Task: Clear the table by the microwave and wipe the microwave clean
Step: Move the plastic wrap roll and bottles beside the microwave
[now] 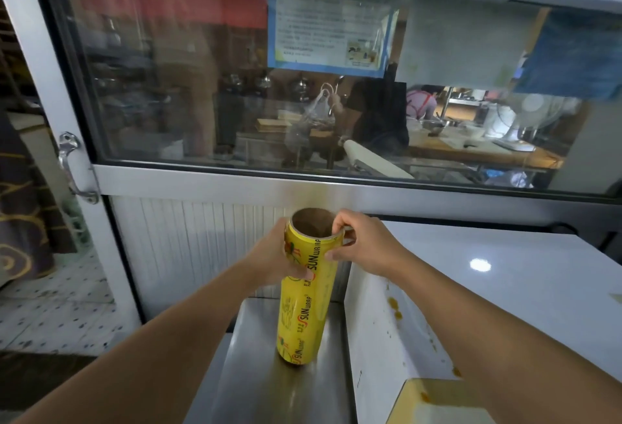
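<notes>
A tall yellow roll of cling wrap [301, 319] stands upright on the steel table [255, 373], its brown cardboard core open at the top. My left hand [274, 260] wraps around the roll's upper left side. My right hand [365, 243] pinches the roll's top rim from the right. The white microwave [505, 289] stands directly right of the roll, its side panel spotted with orange-brown stains. A yellowish patch [437, 400] shows at the microwave's lower near corner.
A large glass window [303, 86] in a metal frame rises behind the table, with a kitchen and people beyond it. A door handle [72, 167] sits on the frame at left. Speckled floor tiles [57, 316] lie to the left, below the table.
</notes>
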`<act>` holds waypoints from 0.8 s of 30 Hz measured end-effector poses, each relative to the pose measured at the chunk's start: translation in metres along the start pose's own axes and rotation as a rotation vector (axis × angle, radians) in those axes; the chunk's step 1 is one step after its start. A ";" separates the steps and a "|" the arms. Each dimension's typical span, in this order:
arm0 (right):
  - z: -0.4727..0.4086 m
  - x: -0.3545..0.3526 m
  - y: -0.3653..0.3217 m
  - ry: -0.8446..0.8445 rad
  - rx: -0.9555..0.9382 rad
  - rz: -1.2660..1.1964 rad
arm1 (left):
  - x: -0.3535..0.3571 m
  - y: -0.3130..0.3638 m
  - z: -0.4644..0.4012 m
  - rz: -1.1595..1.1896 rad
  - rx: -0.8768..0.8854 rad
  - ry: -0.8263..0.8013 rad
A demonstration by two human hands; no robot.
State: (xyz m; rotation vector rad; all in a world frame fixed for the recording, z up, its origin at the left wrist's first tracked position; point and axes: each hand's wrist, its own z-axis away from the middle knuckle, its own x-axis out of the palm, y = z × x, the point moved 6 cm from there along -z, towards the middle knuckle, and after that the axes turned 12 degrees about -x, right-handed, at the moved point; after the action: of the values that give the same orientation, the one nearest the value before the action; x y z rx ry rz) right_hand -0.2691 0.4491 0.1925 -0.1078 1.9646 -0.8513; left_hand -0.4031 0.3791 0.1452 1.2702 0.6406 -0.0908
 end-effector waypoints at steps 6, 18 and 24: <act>-0.020 -0.010 0.021 0.028 0.022 0.008 | 0.007 0.018 -0.027 0.044 0.054 -0.039; -0.034 -0.013 0.054 0.055 0.056 0.011 | 0.024 0.005 -0.074 0.136 -0.009 -0.049; -0.036 -0.015 0.057 0.041 0.053 0.026 | 0.027 0.004 -0.079 0.147 -0.012 -0.057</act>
State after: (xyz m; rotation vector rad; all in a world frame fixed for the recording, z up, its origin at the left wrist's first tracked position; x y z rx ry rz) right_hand -0.2751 0.5166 0.1799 -0.0337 1.9757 -0.8944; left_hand -0.4104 0.4600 0.1236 1.2947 0.4969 -0.0021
